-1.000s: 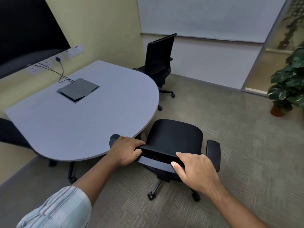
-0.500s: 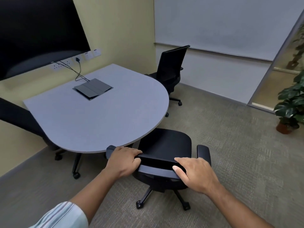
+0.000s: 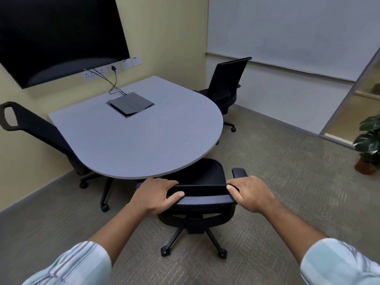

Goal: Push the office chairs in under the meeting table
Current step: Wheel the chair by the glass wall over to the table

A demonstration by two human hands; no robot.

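A black office chair (image 3: 202,175) stands right in front of me at the rounded end of the grey meeting table (image 3: 133,145). Its seat front lies under the table edge. My left hand (image 3: 156,194) grips the left end of the chair's backrest top. My right hand (image 3: 249,193) grips the right end, beside the right armrest. A second black chair (image 3: 226,83) stands at the table's far right side, its seat partly under. A third black chair (image 3: 35,128) leans at the left side, against the wall.
A dark wall screen (image 3: 53,36) hangs above the table, with cables running to a cable box (image 3: 129,103) in the tabletop. A potted plant (image 3: 368,145) stands on the carpet at the right, near a glass partition. A whiteboard covers the far wall.
The chair in my hands has rolled forward, its seat now partly under the table edge. My view has drawn back and the left chair has come into sight.
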